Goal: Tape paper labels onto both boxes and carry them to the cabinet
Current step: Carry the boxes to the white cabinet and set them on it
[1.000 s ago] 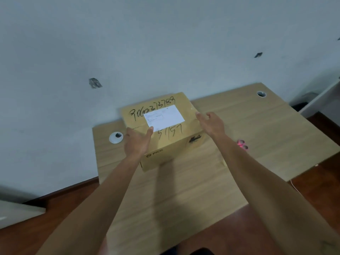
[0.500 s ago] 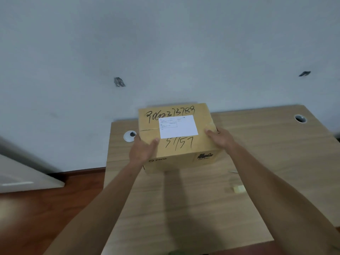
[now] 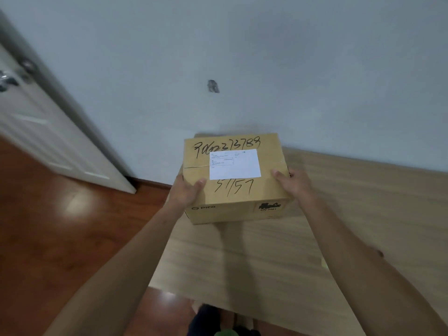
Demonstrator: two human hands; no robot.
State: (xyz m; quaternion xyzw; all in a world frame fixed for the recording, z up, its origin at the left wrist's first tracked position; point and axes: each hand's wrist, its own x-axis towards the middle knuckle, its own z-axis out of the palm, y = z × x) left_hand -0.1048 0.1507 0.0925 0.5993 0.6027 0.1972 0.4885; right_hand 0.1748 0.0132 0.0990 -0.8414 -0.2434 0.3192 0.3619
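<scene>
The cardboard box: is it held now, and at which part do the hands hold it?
Yes. The cardboard box is held by both hands: left hand at its left side, right hand at its right side, thumbs on top.

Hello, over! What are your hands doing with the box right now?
Left hand and right hand grip the box by its sides. Paper label on its top. Box above the table edge. Nothing blocking it in view.

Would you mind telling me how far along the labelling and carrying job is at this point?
Done: a white paper label sits on the cardboard box. In hand: the left hand and right hand grip the box's sides above the table. Left: reaching the cabinet; no second box or cabinet shows.
</scene>
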